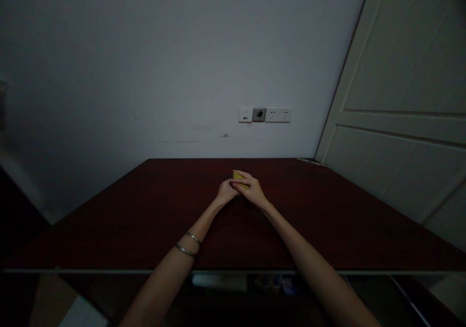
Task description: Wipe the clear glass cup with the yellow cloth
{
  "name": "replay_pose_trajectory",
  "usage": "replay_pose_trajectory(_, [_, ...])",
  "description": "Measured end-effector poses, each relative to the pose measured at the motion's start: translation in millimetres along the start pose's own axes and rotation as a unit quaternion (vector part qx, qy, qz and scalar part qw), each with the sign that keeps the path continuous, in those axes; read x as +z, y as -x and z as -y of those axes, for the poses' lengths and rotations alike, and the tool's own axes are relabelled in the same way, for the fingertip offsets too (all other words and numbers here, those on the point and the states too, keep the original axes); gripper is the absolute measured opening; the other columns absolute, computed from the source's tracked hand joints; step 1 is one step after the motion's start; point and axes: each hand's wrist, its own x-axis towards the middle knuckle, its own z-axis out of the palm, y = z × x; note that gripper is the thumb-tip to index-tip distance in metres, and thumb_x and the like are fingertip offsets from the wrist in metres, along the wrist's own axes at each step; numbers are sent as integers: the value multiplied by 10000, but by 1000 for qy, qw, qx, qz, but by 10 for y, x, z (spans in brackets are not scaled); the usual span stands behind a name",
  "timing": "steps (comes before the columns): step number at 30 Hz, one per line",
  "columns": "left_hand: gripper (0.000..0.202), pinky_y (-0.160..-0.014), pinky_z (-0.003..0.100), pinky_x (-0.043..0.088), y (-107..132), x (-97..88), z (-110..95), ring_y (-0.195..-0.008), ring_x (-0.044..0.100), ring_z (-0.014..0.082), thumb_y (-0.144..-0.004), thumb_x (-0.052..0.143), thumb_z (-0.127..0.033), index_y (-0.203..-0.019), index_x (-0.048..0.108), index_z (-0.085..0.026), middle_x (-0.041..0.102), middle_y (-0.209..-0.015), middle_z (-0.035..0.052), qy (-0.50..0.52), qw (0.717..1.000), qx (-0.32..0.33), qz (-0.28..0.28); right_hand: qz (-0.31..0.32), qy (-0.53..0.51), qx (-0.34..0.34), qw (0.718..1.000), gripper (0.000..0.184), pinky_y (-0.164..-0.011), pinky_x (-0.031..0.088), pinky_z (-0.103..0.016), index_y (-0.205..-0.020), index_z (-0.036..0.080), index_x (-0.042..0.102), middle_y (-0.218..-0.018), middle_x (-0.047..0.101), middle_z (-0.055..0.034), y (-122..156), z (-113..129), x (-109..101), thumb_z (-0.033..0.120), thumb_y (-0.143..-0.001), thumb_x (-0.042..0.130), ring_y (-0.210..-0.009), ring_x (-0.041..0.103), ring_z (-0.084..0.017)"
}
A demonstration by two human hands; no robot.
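Note:
Both my hands meet over the far middle of a dark red table [145, 220]. My right hand [253, 191] is closed around a small yellow object [238, 176], which peeks out above its fingers. Curled fingers of my left hand [225, 192] press against the same yellow object from the left. Two thin metal bangles [189, 244] sit on my left forearm. Most of the yellow object is hidden by the fingers, so its shape is unclear.
A white wall rises behind the table, with a strip of power sockets [265, 115] on it. A white panelled door [400, 103] stands at the right. The table's front edge [109, 271] runs across the bottom of the view.

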Motion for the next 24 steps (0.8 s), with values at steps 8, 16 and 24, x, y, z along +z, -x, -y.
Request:
replay_pose_trajectory(8, [513, -632, 233, 451, 46, 22, -61, -699, 586, 152, -462, 781, -325, -900, 639, -97, 663, -818, 72, 39, 999, -19, 9, -137, -146, 187, 962, 353, -940, 400, -394, -926, 187, 686, -1081, 635, -81, -88, -166, -10, 417, -663, 637, -1054, 552, -253])
replay_pose_trajectory(16, [446, -617, 231, 447, 47, -6, -50, -649, 587, 137, -539, 742, -334, -901, 647, -92, 669, -793, 58, 109, 993, -53, -2, -46, -154, 115, 980, 257, -975, 366, -369, -865, 234, 701, -1212, 554, -43, -73, -45, -46, 376, -655, 659, -1123, 500, -235])
replay_pose_trajectory(24, [525, -709, 276, 465, 62, -19, -144, -754, 605, 169, -487, 778, -289, -953, 626, -101, 666, -881, 78, 107, 994, -14, -3, -102, -191, 148, 965, 294, -963, 383, -380, -875, 211, 699, -1123, 614, -51, -92, -49, -61, 386, -640, 665, -1080, 533, -236])
